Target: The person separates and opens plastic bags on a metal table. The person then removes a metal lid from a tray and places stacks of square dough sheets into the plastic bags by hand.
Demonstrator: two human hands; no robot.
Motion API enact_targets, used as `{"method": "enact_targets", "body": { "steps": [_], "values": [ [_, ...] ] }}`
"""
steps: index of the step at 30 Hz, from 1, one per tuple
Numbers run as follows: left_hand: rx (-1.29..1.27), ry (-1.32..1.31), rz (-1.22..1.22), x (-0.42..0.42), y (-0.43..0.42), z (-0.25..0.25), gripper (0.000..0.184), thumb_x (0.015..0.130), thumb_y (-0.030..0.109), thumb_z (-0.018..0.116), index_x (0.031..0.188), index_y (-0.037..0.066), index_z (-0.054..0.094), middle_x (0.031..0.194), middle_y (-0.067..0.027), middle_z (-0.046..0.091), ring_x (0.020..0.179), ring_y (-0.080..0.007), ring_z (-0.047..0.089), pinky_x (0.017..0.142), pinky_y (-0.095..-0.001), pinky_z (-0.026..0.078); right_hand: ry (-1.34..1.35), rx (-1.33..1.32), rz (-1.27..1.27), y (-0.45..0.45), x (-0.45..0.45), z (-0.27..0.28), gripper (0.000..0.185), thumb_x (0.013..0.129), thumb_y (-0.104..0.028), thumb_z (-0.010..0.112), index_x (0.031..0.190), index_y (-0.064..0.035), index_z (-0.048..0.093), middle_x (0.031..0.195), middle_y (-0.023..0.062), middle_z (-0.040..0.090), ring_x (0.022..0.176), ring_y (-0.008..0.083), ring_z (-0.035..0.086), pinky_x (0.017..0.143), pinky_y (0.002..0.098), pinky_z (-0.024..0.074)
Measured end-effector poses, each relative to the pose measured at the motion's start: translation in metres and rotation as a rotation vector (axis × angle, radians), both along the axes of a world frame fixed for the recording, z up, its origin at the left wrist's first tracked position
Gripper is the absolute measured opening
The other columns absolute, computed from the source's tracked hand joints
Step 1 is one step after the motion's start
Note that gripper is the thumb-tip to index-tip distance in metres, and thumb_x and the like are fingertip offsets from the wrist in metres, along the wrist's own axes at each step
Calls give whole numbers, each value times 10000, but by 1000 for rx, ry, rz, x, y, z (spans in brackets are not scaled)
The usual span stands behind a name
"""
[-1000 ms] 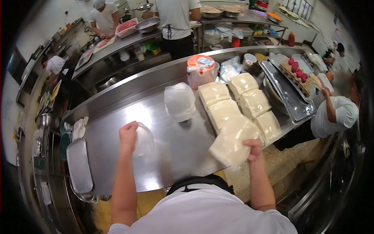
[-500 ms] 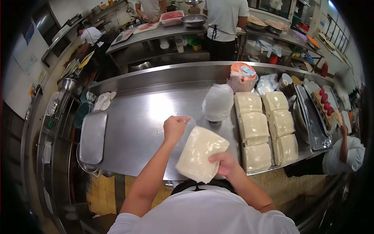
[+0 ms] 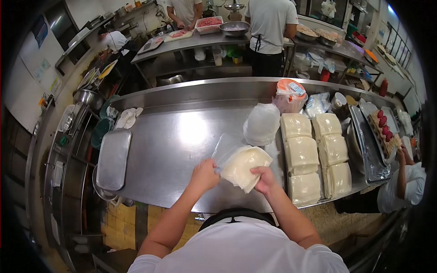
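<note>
My right hand [image 3: 265, 180] grips a stack of pale square dough sheets [image 3: 246, 164] at its right edge, thumb on top. The stack is tilted and bends over the steel table. Closed beside it on the left, my left hand [image 3: 205, 176] pinches a clear plastic bag [image 3: 225, 149], which spreads out behind and against the stack's left side. How far the plastic covers the dough I cannot tell. Just beyond the stack stands a whitish pile of thin plastic [image 3: 261, 123]. Two rows of similar dough stacks [image 3: 302, 154] lie on a tray to the right.
The steel table [image 3: 164, 154] has a raised back edge. An upturned metal tray [image 3: 114, 159] and a white cloth [image 3: 129, 118] are at its left. An orange-lidded tub [image 3: 291, 93] stands behind the dough. Dark trays [image 3: 368, 145] fill the right end, near a co-worker [image 3: 403, 179].
My left hand has come down and nearer, drawing the plastic out along the dough stack. My right hand has tilted the stack, which now bends and sits higher in view.
</note>
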State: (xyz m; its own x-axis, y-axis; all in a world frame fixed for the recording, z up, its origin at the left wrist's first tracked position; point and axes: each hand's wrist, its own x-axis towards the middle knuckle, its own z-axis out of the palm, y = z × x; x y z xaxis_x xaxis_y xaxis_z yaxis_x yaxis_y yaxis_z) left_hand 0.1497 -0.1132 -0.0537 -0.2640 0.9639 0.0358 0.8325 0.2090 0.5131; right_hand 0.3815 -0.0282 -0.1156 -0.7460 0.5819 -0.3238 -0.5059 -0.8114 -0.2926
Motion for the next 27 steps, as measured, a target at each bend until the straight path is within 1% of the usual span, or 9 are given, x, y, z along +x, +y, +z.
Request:
{"method": "enact_targets", "body": {
  "steps": [7, 9, 12, 16, 18, 19, 22, 25, 27],
  "values": [
    [-63, -73, 136, 7, -6, -4, 121, 777, 125, 673, 810, 30, 606, 710, -186, 660, 736, -414, 655, 693, -481, 525, -232, -6, -118, 1, -11, -17, 579, 803, 71, 571, 1368, 66, 448, 1329, 234, 553, 1204, 401, 586, 1067, 551, 463],
    [-79, -67, 7, 14, -13, -20, 105, 778, 137, 667, 811, 53, 613, 759, -195, 670, 759, -417, 657, 698, -493, 523, -304, -2, -170, -5, -16, -12, 582, 790, 92, 576, 1359, 68, 455, 1302, 225, 567, 1186, 386, 598, 1037, 536, 489],
    [-71, -120, -13, 20, -18, -20, 90, 774, 138, 663, 802, 69, 613, 775, -191, 672, 767, -412, 658, 691, -500, 519, -527, 294, -272, -18, -27, -6, 605, 768, 98, 556, 1361, 23, 464, 1264, 188, 588, 1190, 380, 591, 1030, 540, 490],
    [5, -152, 100, 11, -19, -13, 80, 761, 122, 668, 760, 69, 607, 715, -156, 657, 694, -366, 653, 637, -447, 515, -473, 267, -352, -22, -29, -7, 583, 752, 133, 551, 1320, 6, 510, 1218, 160, 615, 1132, 347, 622, 979, 499, 524],
    [46, -152, -43, 20, -27, -21, 75, 758, 120, 666, 753, 71, 608, 701, -142, 651, 683, -357, 648, 627, -437, 514, -400, 127, -335, -20, -28, 0, 538, 754, 146, 552, 1278, 24, 546, 1184, 151, 637, 1105, 328, 639, 948, 487, 540],
    [70, -148, -118, 22, -28, -23, 73, 756, 118, 664, 750, 72, 608, 693, -135, 648, 677, -353, 645, 623, -433, 513, -394, 146, -338, -20, -29, 5, 547, 752, 149, 549, 1285, 27, 541, 1193, 152, 635, 1108, 328, 638, 950, 486, 539],
    [48, -147, -50, 24, -24, -9, 77, 736, 97, 648, 751, 64, 580, 784, -154, 636, 755, -383, 634, 669, -471, 506, -401, 229, -359, -28, -28, 18, 565, 748, 155, 545, 1301, 36, 530, 1209, 154, 631, 1114, 328, 636, 951, 480, 539],
    [243, -102, -17, 3, -12, -3, 74, 725, 59, 635, 781, 50, 588, 799, -144, 620, 722, -373, 620, 676, -455, 511, -441, 340, -363, -37, -28, 26, 557, 752, 148, 560, 1298, 40, 535, 1202, 157, 638, 1099, 318, 645, 937, 460, 545],
    [282, -186, -11, 0, -3, -3, 113, 743, 61, 665, 841, 43, 612, 833, -139, 637, 690, -318, 623, 652, -423, 509, -481, 369, -324, -43, -27, 33, 537, 756, 139, 579, 1283, 40, 554, 1186, 154, 652, 1074, 302, 657, 919, 433, 549]
  ]
}}
